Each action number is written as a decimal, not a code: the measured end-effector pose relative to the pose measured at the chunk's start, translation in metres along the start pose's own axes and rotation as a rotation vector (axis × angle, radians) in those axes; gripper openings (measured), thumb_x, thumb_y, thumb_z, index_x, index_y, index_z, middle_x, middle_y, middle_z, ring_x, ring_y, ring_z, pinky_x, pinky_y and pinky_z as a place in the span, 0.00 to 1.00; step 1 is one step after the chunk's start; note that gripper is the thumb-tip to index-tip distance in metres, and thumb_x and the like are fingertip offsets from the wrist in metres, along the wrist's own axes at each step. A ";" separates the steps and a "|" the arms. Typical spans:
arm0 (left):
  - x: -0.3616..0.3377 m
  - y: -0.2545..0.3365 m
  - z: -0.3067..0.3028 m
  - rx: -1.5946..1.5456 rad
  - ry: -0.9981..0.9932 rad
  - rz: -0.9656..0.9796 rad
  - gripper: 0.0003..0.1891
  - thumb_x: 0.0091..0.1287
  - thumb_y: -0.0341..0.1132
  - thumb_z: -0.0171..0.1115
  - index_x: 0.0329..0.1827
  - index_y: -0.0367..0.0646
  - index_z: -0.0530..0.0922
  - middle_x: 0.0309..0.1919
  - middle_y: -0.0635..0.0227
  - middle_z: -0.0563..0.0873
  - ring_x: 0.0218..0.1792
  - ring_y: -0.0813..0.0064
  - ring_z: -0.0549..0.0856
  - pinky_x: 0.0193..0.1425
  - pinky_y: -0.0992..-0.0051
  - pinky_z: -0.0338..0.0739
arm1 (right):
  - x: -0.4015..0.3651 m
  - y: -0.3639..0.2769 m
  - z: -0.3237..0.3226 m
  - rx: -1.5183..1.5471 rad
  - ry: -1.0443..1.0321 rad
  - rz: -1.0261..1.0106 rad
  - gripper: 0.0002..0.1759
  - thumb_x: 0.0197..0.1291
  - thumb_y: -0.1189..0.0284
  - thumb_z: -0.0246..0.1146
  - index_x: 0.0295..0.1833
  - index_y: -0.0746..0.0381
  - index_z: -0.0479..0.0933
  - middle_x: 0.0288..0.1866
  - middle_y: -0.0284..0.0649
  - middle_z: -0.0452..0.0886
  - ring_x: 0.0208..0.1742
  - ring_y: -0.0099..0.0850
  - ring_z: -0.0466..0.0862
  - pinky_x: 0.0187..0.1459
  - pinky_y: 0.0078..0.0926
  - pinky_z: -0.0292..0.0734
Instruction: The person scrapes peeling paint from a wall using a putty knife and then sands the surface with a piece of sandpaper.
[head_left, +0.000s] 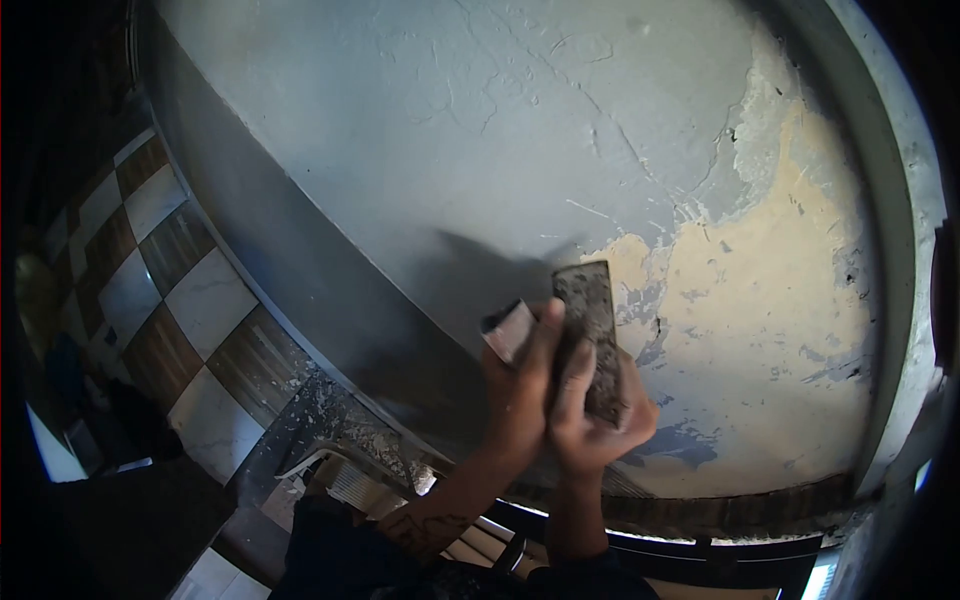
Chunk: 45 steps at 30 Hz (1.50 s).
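My right hand [592,425] is closed round a flat rectangular block [590,300] with a mottled grey, crusted face, held upright in front of the wall. Close beside it, my left hand [518,395] is closed on a small pale piece with a dark edge [512,335]; its exact kind I cannot tell. The left thumb lies along the block's left edge. Behind both hands is the grey painted wall [480,130], with cracks and raised flakes. To the right, a large cream patch [745,290] shows where paint is gone.
A darker grey band [290,240] runs along the wall's lower part. Checkered floor tiles [210,300] lie at left, with paint chips [335,420] scattered near the wall. A white frame [905,200] edges the wall at right. A light-coloured chair-like object [355,480] stands below my arms.
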<state>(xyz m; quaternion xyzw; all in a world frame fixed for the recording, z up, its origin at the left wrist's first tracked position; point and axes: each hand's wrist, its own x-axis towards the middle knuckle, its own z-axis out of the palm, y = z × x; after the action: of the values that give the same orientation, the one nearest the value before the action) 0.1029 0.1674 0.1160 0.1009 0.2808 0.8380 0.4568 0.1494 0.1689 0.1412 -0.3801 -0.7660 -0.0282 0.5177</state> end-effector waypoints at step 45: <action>-0.025 0.116 -0.079 0.793 -0.117 0.095 0.08 0.67 0.34 0.52 0.37 0.37 0.74 0.23 0.66 0.79 0.25 0.77 0.78 0.30 0.76 0.75 | 0.025 -0.022 0.013 0.253 0.070 0.173 0.22 0.47 0.88 0.59 0.50 0.61 0.78 0.31 0.47 0.81 0.28 0.26 0.81 0.34 0.19 0.76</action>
<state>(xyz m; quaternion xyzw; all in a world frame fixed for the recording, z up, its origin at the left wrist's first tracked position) 0.0007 0.0674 0.1185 0.3298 0.5508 0.6778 0.3584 0.1217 0.1728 0.1632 -0.3752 -0.7093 0.1000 0.5884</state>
